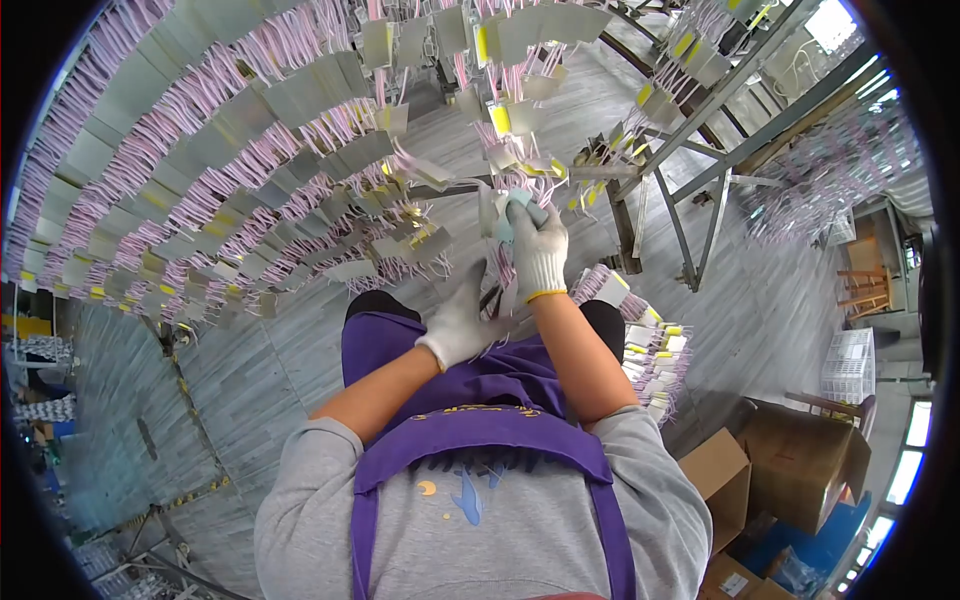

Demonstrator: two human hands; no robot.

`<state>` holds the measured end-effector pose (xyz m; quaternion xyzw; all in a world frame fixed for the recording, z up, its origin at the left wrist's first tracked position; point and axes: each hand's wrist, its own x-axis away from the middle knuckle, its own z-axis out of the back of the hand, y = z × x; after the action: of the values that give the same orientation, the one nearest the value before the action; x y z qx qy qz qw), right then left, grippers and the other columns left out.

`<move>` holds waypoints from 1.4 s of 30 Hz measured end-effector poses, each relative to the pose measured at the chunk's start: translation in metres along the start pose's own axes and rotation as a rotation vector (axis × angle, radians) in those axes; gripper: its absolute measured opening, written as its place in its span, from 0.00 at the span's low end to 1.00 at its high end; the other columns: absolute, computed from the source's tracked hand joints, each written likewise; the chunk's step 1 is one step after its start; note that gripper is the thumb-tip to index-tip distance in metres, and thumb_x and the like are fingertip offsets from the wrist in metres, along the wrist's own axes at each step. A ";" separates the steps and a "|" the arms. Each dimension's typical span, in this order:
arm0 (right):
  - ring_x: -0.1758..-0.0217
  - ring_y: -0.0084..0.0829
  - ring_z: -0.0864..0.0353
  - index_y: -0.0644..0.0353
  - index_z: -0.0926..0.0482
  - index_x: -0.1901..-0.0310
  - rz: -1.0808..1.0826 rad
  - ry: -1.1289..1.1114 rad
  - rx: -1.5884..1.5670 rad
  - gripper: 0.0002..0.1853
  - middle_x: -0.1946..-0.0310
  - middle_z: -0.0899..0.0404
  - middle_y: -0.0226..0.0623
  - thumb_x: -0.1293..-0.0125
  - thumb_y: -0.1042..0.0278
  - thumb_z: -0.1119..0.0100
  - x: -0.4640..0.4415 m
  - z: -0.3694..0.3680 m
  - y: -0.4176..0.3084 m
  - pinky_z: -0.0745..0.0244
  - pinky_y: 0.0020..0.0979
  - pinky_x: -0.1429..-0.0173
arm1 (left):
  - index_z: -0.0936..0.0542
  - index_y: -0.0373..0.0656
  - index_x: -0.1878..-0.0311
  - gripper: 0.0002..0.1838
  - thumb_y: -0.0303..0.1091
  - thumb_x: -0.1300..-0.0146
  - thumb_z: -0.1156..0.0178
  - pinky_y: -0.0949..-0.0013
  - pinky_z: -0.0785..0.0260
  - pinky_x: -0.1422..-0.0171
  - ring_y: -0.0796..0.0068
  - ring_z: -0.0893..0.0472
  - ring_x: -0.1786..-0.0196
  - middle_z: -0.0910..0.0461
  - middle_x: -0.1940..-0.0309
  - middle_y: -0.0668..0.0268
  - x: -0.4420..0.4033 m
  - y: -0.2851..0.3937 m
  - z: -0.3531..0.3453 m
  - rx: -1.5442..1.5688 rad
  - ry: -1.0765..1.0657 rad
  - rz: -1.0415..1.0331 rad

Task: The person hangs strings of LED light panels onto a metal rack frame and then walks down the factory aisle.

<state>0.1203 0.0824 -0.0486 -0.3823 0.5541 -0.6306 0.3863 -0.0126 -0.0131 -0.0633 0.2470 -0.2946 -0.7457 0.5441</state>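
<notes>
My right hand (541, 252), in a white knit glove with a yellow cuff, is closed on a pale blue-green piece (505, 222) beside a grey plate. What kind of piece it is, I cannot make out. Pink wires (505, 268) hang just below it, between my hands. Lower and to the left, my left hand (462, 325), also gloved, has its fingers stretched upward and apart from the thumb, close to these wires. The glove's fingertips look stained grey. Above my hands hangs a bundle of grey plates (518, 118) with yellow patches and pink wires.
Long hanging rows of grey plates (235, 125) and pink wires fill the left and top. A metal frame (690, 215) stands at the right. Another wired bundle (655, 360) lies beside my right leg. Cardboard boxes (800, 460) and a white crate (848, 365) are farther right.
</notes>
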 end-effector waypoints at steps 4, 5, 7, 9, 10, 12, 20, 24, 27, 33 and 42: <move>0.62 0.45 0.17 0.64 0.20 0.50 0.004 -0.199 -0.012 0.26 0.65 0.15 0.47 0.34 0.45 0.41 -0.004 -0.003 0.027 0.24 0.39 0.52 | 0.36 0.38 0.29 0.38 0.43 0.40 0.37 0.57 0.29 0.40 0.44 0.19 0.46 0.18 0.51 0.50 0.003 -0.025 -0.014 0.238 -0.166 0.398; 0.53 0.50 0.17 0.61 0.22 0.43 0.116 -0.215 0.121 0.29 0.56 0.15 0.47 0.33 0.42 0.43 0.016 0.005 -0.007 0.25 0.39 0.45 | 0.29 0.32 0.36 0.29 0.34 0.41 0.40 0.64 0.28 0.45 0.62 0.18 0.53 0.18 0.53 0.51 0.003 -0.039 -0.018 0.396 0.018 0.259; 0.48 0.50 0.18 0.62 0.24 0.41 0.140 -0.134 0.209 0.31 0.52 0.17 0.48 0.33 0.42 0.43 0.010 0.014 0.018 0.27 0.39 0.41 | 0.29 0.32 0.36 0.29 0.33 0.40 0.40 0.65 0.28 0.45 0.66 0.18 0.54 0.18 0.54 0.53 -0.002 -0.058 -0.008 0.568 -0.007 0.347; 0.39 0.48 0.21 0.66 0.28 0.37 0.156 0.004 0.284 0.36 0.43 0.21 0.53 0.34 0.41 0.43 0.007 0.034 0.019 0.30 0.38 0.35 | 0.29 0.31 0.37 0.27 0.31 0.40 0.41 0.66 0.27 0.46 0.71 0.19 0.53 0.18 0.55 0.56 -0.004 -0.082 0.005 0.894 -0.003 0.461; 0.39 0.46 0.21 0.69 0.29 0.36 0.108 0.096 0.354 0.39 0.43 0.21 0.56 0.35 0.40 0.42 -0.001 0.044 0.043 0.29 0.38 0.35 | 0.30 0.30 0.37 0.27 0.30 0.39 0.41 0.67 0.27 0.45 0.71 0.19 0.52 0.19 0.53 0.57 -0.001 -0.092 0.009 1.027 0.029 0.446; 0.42 0.42 0.20 0.70 0.29 0.36 -0.076 0.056 0.624 0.39 0.45 0.20 0.54 0.35 0.39 0.41 -0.006 0.068 0.078 0.27 0.35 0.38 | 0.33 0.30 0.34 0.28 0.28 0.37 0.41 0.68 0.27 0.41 0.70 0.19 0.48 0.20 0.49 0.58 0.003 -0.104 0.023 1.219 0.051 0.435; 0.49 0.34 0.19 0.73 0.28 0.40 -0.637 -0.462 -0.320 0.38 0.48 0.20 0.44 0.37 0.44 0.34 0.012 0.070 0.099 0.23 0.34 0.44 | 0.36 0.32 0.30 0.30 0.33 0.32 0.40 0.65 0.35 0.29 0.68 0.25 0.38 0.26 0.38 0.57 0.015 -0.125 0.019 1.402 0.123 0.475; 0.50 0.34 0.18 0.73 0.28 0.41 -0.418 -0.529 -0.112 0.31 0.49 0.19 0.46 0.37 0.55 0.33 0.021 0.069 0.097 0.23 0.33 0.45 | 0.37 0.33 0.29 0.32 0.36 0.32 0.40 0.65 0.38 0.28 0.68 0.27 0.36 0.27 0.37 0.58 0.014 -0.107 0.033 1.118 0.069 0.378; 0.50 0.36 0.17 0.71 0.27 0.43 -0.255 -0.382 0.217 0.28 0.51 0.18 0.50 0.38 0.58 0.35 0.026 0.065 0.053 0.24 0.34 0.45 | 0.36 0.32 0.31 0.34 0.38 0.36 0.35 0.66 0.37 0.30 0.70 0.25 0.39 0.24 0.41 0.58 0.008 -0.115 0.030 1.016 0.074 0.323; 0.51 0.34 0.18 0.68 0.28 0.43 -0.344 -0.411 -0.259 0.24 0.51 0.20 0.45 0.36 0.64 0.35 0.034 0.066 0.048 0.22 0.33 0.45 | 0.34 0.34 0.32 0.34 0.37 0.36 0.34 0.67 0.34 0.31 0.69 0.23 0.41 0.23 0.42 0.59 0.019 -0.111 0.018 1.359 0.110 0.396; 0.51 0.30 0.19 0.73 0.30 0.41 -0.355 -0.406 -0.449 0.27 0.51 0.20 0.45 0.35 0.64 0.36 0.036 0.065 0.039 0.23 0.30 0.44 | 0.30 0.41 0.33 0.26 0.48 0.26 0.47 0.52 0.30 0.30 0.58 0.23 0.37 0.23 0.39 0.57 0.032 -0.066 0.011 2.147 0.095 0.416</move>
<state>0.1670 0.0199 -0.0796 -0.6657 0.5158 -0.4614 0.2791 -0.0728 -0.0270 -0.1039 0.5664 -0.8059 0.0164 0.1715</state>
